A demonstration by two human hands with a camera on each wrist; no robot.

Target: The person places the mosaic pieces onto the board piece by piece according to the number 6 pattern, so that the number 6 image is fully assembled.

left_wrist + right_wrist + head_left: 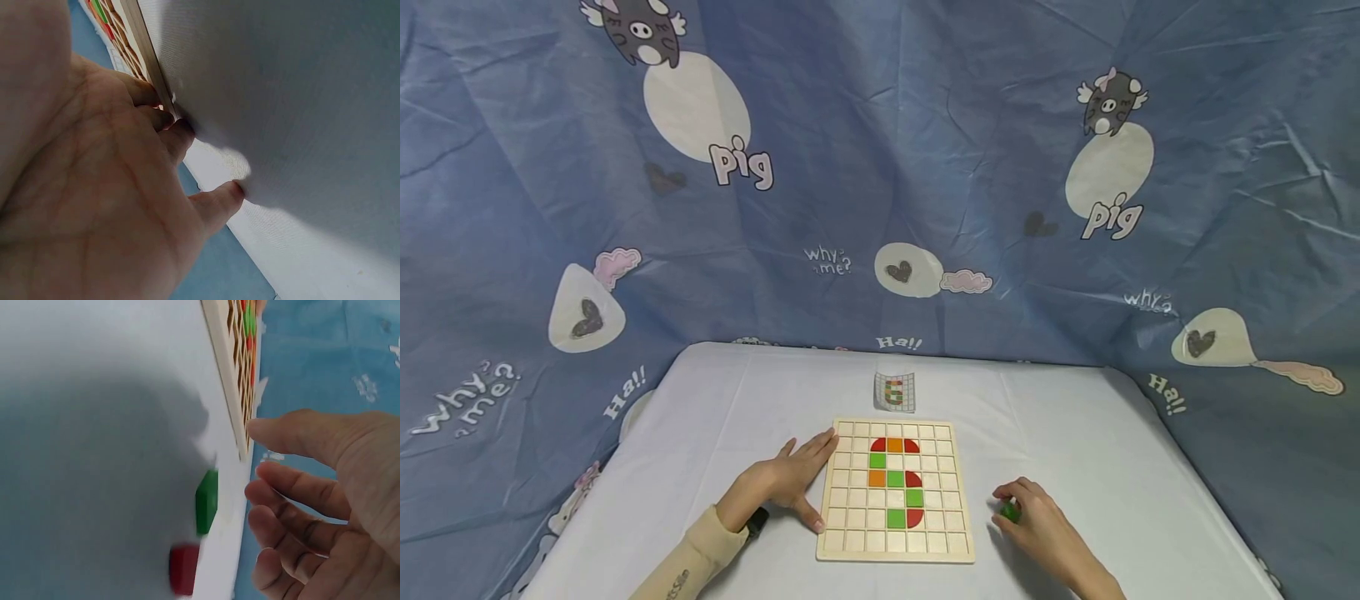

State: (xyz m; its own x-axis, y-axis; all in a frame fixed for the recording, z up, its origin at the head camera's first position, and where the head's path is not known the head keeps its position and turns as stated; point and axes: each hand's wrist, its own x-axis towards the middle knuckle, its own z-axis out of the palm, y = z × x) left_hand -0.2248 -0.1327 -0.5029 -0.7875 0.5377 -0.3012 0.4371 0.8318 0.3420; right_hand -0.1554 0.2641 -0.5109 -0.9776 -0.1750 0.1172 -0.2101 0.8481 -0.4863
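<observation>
A wooden grid board (850,500) lies on the white table, with green and orange squares and red rounded pieces set in some cells. Along its left edge my left hand (790,479) rests with fingers spread, fingertips by the rim. To the right of the board, my right hand (1036,521) hovers with loosely bent fingers around a green block (1011,511). The right wrist view shows the green block (207,502) on the table, apart from the fingertips (262,431). A red block (184,569) lies near it, hidden in the head view.
Behind the board lies a small paper card (894,392) printed with a coloured grid figure. A blue curtain (850,167) with pig drawings hangs behind and beside the table (1075,433).
</observation>
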